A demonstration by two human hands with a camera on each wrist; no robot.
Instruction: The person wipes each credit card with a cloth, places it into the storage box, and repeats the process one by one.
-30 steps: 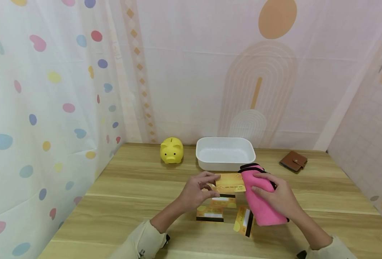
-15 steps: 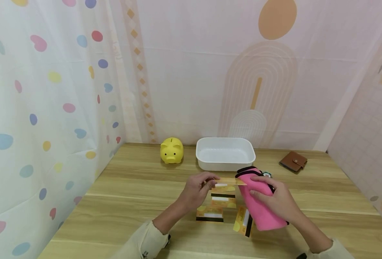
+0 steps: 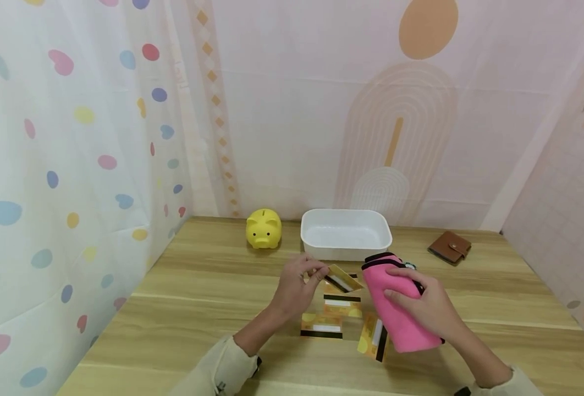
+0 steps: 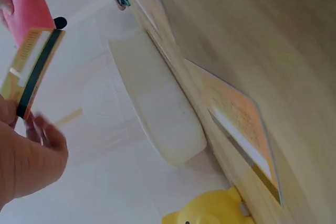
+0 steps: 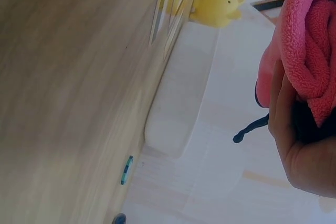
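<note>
My left hand (image 3: 294, 289) pinches an orange bank card (image 3: 342, 278) by its left end, between thumb and fingers. The card is tilted, and its back with the black stripe faces me. My right hand (image 3: 423, 300) grips a folded pink towel (image 3: 398, 319) with black trim, just right of the card. In the right wrist view the towel's fluffy layers (image 5: 310, 51) show in the palm. Several more orange cards lie stripe side up on the table under the hands, among them a middle card (image 3: 342, 306), a left card (image 3: 321, 327) and a slanted card (image 3: 371, 336).
A white plastic basin (image 3: 346, 254) stands behind the hands, with a yellow piggy bank (image 3: 264, 230) left of it. A brown wallet (image 3: 449, 247) lies at the back right. A small round teal-and-white chip (image 3: 410, 265) peeks out behind the towel.
The held card has turned from its numbered front to its striped back and come away from the towel's edge. The towel has dropped slightly, and the chip behind it has come into view.
</note>
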